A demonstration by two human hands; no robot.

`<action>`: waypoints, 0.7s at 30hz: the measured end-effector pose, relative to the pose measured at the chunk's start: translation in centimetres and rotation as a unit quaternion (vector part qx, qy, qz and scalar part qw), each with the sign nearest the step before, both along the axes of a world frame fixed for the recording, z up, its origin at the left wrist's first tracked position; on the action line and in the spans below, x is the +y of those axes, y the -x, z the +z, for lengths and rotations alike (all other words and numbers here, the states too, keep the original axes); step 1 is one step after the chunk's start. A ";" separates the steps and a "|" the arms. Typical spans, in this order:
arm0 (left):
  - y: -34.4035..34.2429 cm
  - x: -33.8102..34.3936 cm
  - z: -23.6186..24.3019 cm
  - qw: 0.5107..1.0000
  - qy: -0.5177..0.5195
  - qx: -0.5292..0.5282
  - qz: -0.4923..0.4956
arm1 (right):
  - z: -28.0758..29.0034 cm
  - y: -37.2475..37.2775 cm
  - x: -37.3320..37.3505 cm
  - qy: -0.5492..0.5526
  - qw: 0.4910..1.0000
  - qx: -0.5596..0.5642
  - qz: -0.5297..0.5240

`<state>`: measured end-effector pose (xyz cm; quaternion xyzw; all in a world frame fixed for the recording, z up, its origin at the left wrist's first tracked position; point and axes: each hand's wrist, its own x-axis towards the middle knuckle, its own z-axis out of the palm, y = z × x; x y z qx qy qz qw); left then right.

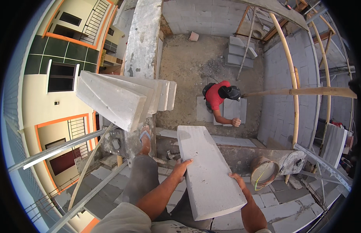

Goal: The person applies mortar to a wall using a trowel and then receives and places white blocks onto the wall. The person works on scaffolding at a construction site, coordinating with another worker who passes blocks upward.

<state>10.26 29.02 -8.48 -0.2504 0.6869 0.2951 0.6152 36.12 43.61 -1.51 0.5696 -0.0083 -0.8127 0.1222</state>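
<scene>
A long pale grey lightweight concrete block [211,171] is held up in front of me, tilted, its far end pointing up and slightly left. My left hand [182,169] grips its left edge, thumb lying on the upper face. On the opposite long edge my right hand [238,181] is closed round the block, its other fingers hidden beneath. To the left, several similar concrete blocks [110,99] stand in a leaning stack on top of the wall [141,46]. My sandalled foot [145,136] rests on the wall top close to that stack.
Far below, a person in a red shirt [217,95] bends over blocks on the floor. A round bucket [264,171] stands right of my block. Bamboo poles [291,73] rise at the right, and metal channels [56,149] cross at the left. More blocks [238,54] are stacked below.
</scene>
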 end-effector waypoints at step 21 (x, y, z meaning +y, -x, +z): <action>20.9 -15.9 1.3 0.877 0.070 0.351 0.322 | -9.6 27.0 -4.6 -0.121 0.956 -0.146 0.223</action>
